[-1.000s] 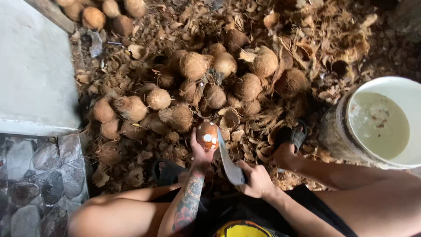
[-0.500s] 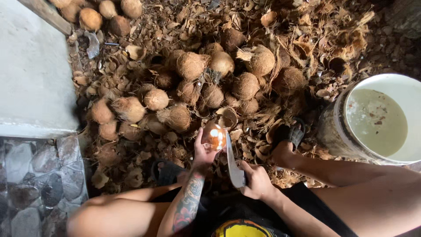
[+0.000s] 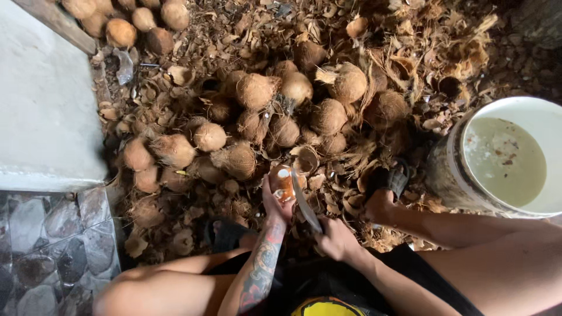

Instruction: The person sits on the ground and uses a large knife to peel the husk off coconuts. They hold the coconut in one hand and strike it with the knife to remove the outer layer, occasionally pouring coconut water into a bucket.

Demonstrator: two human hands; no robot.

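**Coconut in your left hand, blade in your right**

Husk litter (image 3: 445, 52) covers the ground, coconut pile (image 3: 275, 117) ahead of you, white bucket (image 3: 509, 158) of cloudy liquid on your right. Your left hand (image 3: 274, 202) grips a coconut (image 3: 283, 180) from below, just above your knees. Shell brown, pale patch showing. Your right hand (image 3: 336, 240) clenches a knife (image 3: 304, 202), blade against the coconut.

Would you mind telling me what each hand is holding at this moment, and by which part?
The left hand cups a coconut from underneath. The right hand grips a knife by its handle, blade against the coconut.
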